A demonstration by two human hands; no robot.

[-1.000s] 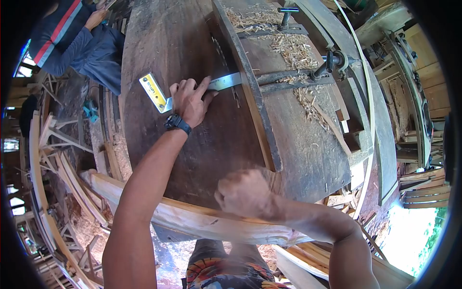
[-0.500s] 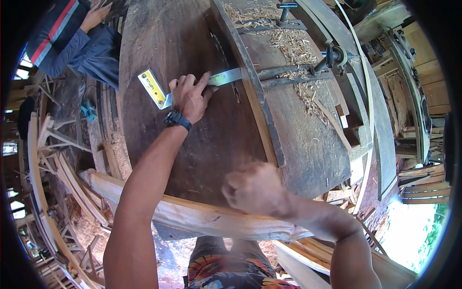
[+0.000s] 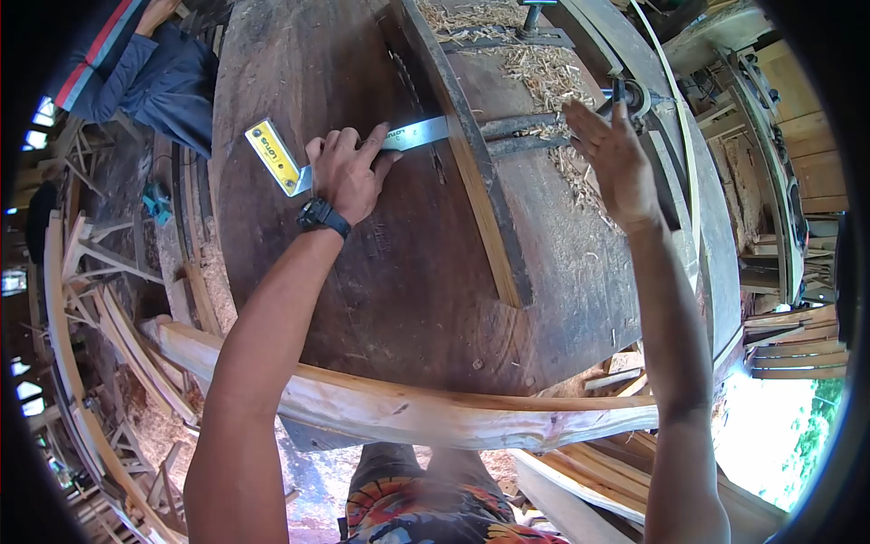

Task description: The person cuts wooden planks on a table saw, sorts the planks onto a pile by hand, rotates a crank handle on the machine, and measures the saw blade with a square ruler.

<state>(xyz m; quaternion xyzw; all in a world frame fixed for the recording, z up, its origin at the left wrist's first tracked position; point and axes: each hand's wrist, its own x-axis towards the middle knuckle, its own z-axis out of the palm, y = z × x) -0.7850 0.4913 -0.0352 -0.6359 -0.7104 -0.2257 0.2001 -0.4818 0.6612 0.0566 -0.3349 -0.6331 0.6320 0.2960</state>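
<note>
A try square with a yellow handle (image 3: 272,159) lies on the dark wooden board, and its metal blade (image 3: 419,134) reaches right to the long narrow wooden strip (image 3: 485,204). My left hand (image 3: 349,172), a watch on its wrist, presses over the blade with bent fingers and holds it. My right hand (image 3: 616,161) is raised above the right part of the board, beside a clamp (image 3: 639,98). Its fingers are stretched out and nothing shows in them.
Wood shavings (image 3: 544,77) litter the board's right side around dark metal bars. A thick curved timber (image 3: 408,408) crosses in front of me. Another person's dark clothing (image 3: 168,86) shows at the upper left. Timber pieces (image 3: 802,349) are stacked at the right.
My right hand has moved from above the board's front edge up and right towards the clamp, its closed fingers now stretched out. My left hand still holds the try square.
</note>
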